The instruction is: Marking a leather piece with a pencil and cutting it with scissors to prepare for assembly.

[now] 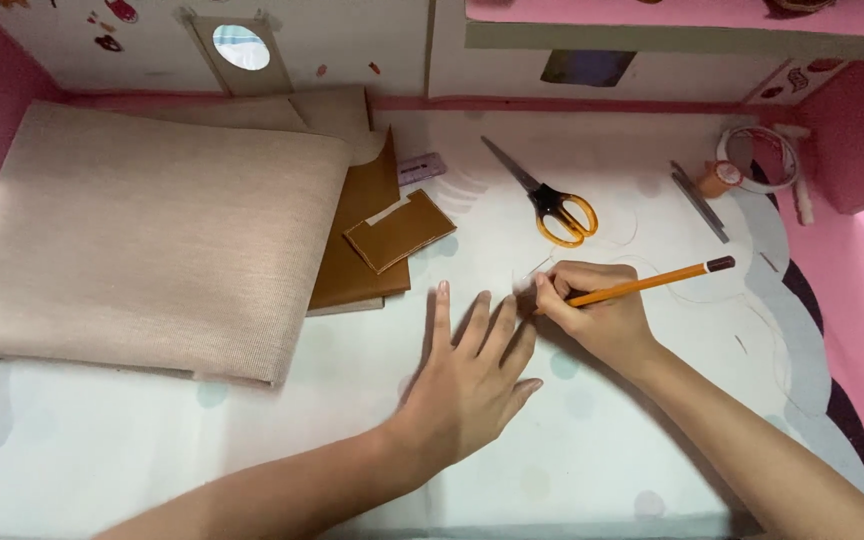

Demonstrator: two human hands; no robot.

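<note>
Orange pencil (642, 284) pinched in the right hand (592, 318), fingers closed round it in a writing grip, tip pressed to the pale sheet (572, 440) near the middle of the work surface. Left hand (467, 375) laid flat and empty just beside it, fingers spread, apparently steadying the sheet against slipping. Orange-handled scissors (550, 200) lying closed just beyond the hands, within easy reach. Folded beige fabric (142, 235) filling the far left corner, brown card pieces (382, 235) beside it. Tape roll (757, 160) near the far right corner.
</note>
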